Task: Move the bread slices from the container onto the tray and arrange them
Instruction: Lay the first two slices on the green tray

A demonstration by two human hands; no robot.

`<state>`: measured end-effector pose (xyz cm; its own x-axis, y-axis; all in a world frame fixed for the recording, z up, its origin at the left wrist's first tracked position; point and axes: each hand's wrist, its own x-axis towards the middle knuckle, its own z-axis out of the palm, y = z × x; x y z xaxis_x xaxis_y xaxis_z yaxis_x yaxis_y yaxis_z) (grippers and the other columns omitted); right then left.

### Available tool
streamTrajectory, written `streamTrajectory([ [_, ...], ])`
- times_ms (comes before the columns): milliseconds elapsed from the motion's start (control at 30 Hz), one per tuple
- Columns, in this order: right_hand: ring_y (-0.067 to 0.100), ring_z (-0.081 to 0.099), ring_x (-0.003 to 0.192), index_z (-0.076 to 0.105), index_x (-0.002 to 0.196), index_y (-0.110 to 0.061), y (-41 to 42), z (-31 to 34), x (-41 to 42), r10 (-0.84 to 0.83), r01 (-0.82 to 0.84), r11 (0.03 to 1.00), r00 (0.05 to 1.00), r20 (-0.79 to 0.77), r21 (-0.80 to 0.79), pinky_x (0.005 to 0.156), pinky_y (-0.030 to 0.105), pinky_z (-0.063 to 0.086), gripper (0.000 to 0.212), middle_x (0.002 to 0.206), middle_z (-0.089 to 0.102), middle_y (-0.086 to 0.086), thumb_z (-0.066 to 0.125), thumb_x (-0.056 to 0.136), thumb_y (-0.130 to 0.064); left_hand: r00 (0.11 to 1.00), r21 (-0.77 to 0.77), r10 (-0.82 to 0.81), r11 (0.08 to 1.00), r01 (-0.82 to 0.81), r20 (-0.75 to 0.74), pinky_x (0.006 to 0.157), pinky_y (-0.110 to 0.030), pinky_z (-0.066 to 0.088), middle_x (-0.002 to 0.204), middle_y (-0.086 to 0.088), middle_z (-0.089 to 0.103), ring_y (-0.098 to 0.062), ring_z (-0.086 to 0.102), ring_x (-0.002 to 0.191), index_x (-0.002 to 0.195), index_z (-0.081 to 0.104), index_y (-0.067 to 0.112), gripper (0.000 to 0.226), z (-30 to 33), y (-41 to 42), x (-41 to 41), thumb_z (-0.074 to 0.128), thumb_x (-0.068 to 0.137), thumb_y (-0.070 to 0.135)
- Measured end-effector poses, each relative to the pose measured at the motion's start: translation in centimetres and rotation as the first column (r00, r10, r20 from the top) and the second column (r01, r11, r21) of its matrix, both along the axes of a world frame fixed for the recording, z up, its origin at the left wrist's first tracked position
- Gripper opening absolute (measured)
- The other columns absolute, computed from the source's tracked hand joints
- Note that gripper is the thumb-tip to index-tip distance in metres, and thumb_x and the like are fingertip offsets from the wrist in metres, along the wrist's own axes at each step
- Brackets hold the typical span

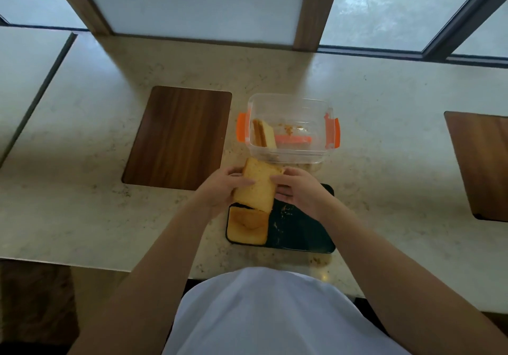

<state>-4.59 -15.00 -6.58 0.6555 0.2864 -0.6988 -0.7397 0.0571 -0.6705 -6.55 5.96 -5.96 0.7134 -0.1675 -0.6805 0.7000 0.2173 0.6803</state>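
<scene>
**Soft bread held over the tray**

On the dark tray (302,231), 1 slice (248,227) lies flat. Above it, left hand (220,189) and right hand (298,188) clasp the held bread (258,185) by opposite edges; it looks light and crumbly, so grip gently. Beyond, the clear container (288,101) holds more slices (264,133), unobstructed.

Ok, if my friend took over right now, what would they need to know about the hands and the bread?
Left hand and right hand: both grip one bread slice, held over the far end of the dark tray.
Done: one slice on the tray, at its near left corner.
Left: lay the held slice beside it, then fetch the bread in the container, leaning against the left wall of the clear container. It looks like one or two slices; I cannot tell which.
</scene>
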Motion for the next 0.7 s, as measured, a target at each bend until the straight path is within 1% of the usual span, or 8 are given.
streamTrajectory([
  [100,0.031,0.071,0.104,0.058,0.117,-0.005,0.2,-0.7,-0.8,-0.184,0.189,0.981,0.978,-0.094,0.045,0.084,0.039,0.061,0.029,0.118,0.067,0.018,0.068,0.091,-0.006,0.964,-0.051,0.235,0.969,-0.243,-0.122,0.081,-0.041,0.061,0.127,-0.024,0.065,-0.033,0.068,0.106,0.125,0.060,0.000,0.036,-1.6,-0.2,-1.6,0.069,0.091,0.011],
  [200,0.030,0.071,0.101,0.057,0.116,-0.006,0.5,-1.8,-2.0,-0.288,0.303,0.951,0.939,-0.186,0.057,0.076,0.037,0.062,0.027,0.116,0.066,0.018,0.067,0.090,-0.004,0.935,-0.060,0.289,0.950,-0.307,-0.205,0.061,-0.032,0.061,0.114,-0.018,0.068,-0.027,0.068,0.096,0.114,0.064,0.005,0.020,-3.2,-0.6,-3.0,0.064,0.095,0.012],
  [267,0.026,0.070,0.103,0.057,0.121,-0.009,0.5,-2.7,-2.7,-0.208,0.213,0.977,0.962,-0.177,0.012,0.076,0.035,0.061,0.034,0.117,0.066,0.015,0.069,0.089,-0.008,0.929,-0.019,0.333,0.940,-0.340,-0.161,0.061,-0.030,0.059,0.108,-0.015,0.069,-0.024,0.069,0.089,0.111,0.064,0.005,0.017,-3.8,-0.5,-3.1,0.064,0.094,0.006],
  [333,0.020,0.070,0.101,0.053,0.131,-0.012,0.6,-3.4,-3.2,-0.105,0.091,0.989,0.987,-0.119,-0.116,0.075,0.031,0.060,0.046,0.116,0.067,0.009,0.071,0.089,-0.016,0.933,0.045,0.343,0.939,-0.340,-0.108,0.063,-0.031,0.059,0.110,-0.017,0.069,-0.023,0.070,0.087,0.117,0.060,0.002,0.027,-3.9,-0.3,-2.7,0.067,0.091,0.002],
  [433,0.014,0.067,0.099,0.045,0.139,-0.018,0.9,-4.3,-3.6,0.030,-0.031,0.951,1.000,-0.007,-0.309,0.075,0.029,0.060,0.060,0.116,0.064,0.001,0.073,0.087,-0.028,0.968,0.189,0.251,0.950,-0.248,0.005,0.057,-0.027,0.056,0.110,-0.019,0.066,-0.021,0.071,0.080,0.116,0.058,0.001,0.034,-3.8,0.0,-2.1,0.073,0.086,0.000],
  [500,0.010,0.063,0.097,0.043,0.139,-0.025,1.1,-4.4,-3.7,0.157,-0.127,0.913,0.987,0.045,-0.388,0.075,0.029,0.058,0.062,0.117,0.060,-0.004,0.073,0.085,-0.034,0.977,0.288,0.203,0.934,-0.212,0.060,0.063,-0.029,0.059,0.112,-0.018,0.065,-0.027,0.070,0.093,0.114,0.058,0.003,0.035,-3.8,0.2,-1.4,0.076,0.085,0.002],
  [600,0.006,0.062,0.089,0.050,0.125,-0.026,1.5,-4.7,-3.9,0.236,-0.187,0.877,0.970,0.057,-0.444,0.076,0.030,0.058,0.047,0.110,0.063,-0.008,0.072,0.084,-0.034,0.980,0.416,0.166,0.888,-0.196,0.108,0.073,-0.034,0.061,0.113,-0.016,0.066,-0.028,0.068,0.101,0.115,0.061,0.003,0.033,-4.3,0.2,0.0,0.076,0.085,0.005],
  [700,0.006,0.061,0.084,0.051,0.134,-0.023,1.8,-5.1,-4.0,0.306,-0.254,0.849,0.951,0.038,-0.464,0.068,0.025,0.056,0.053,0.100,0.061,-0.013,0.071,0.086,-0.033,0.991,0.547,0.084,0.827,-0.129,0.106,0.090,-0.045,0.058,0.113,-0.013,0.069,-0.026,0.067,0.103,0.117,0.067,0.004,0.035,-5.1,-0.1,1.1,0.077,0.084,0.009],
])
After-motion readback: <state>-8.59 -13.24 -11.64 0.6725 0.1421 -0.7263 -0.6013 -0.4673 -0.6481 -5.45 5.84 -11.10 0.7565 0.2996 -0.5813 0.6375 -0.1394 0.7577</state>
